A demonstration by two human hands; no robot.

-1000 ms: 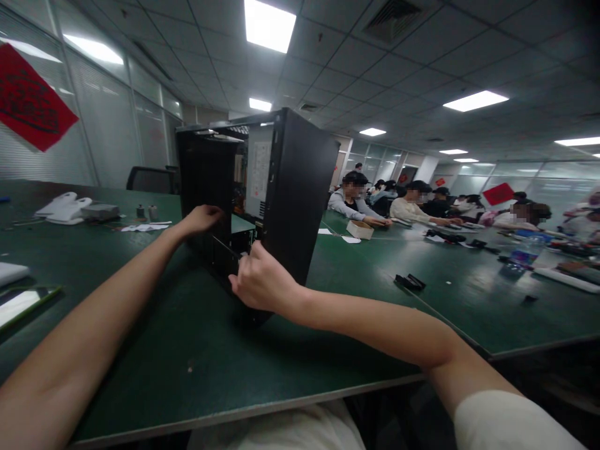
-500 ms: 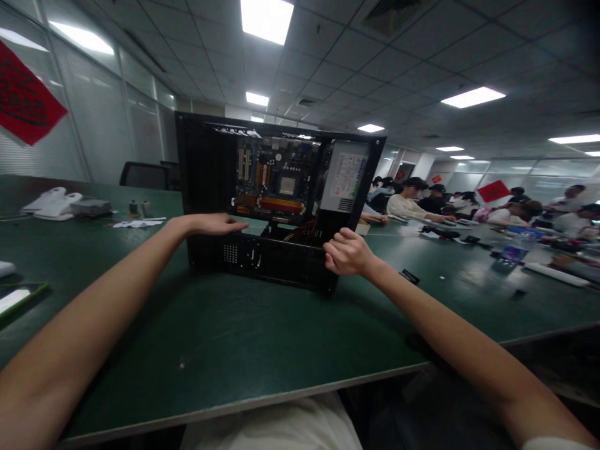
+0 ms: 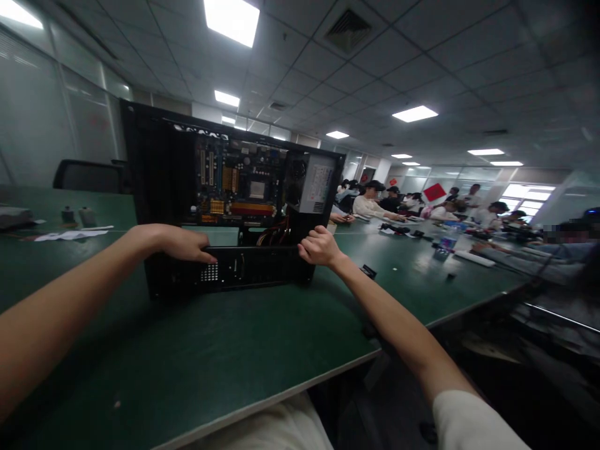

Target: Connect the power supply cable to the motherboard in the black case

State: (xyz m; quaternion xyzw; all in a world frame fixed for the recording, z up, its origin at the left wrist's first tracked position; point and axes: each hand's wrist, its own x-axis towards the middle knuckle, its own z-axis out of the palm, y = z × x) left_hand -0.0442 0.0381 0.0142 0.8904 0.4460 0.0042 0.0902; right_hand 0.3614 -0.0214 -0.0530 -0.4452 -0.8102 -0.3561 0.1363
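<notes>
A black computer case [image 3: 262,269] stands upright on the green table, its uncovered side facing me. Inside are a motherboard [image 3: 218,178], a silver power supply [image 3: 317,184] at the right end, and cables [image 3: 276,233] low down. My left hand [image 3: 180,242] is closed over the upper edge of the lower panel, thumb in front and the other fingers partly hidden. At the right end of that panel, my right hand [image 3: 319,247] has its fingers curled around the case frame.
The green table [image 3: 225,350] runs far to the right. Paper sheets [image 3: 70,235] and small items lie at left, before a dark chair [image 3: 87,175]. Beyond my right hand are a small black piece [image 3: 368,271] and a plastic bottle [image 3: 443,248]. Several people sit farther along.
My view has turned right, and the case sits farther left in it. The case looks turned, its left end larger. My left hand has gone from outstretched fingers to gripping the panel edge.
</notes>
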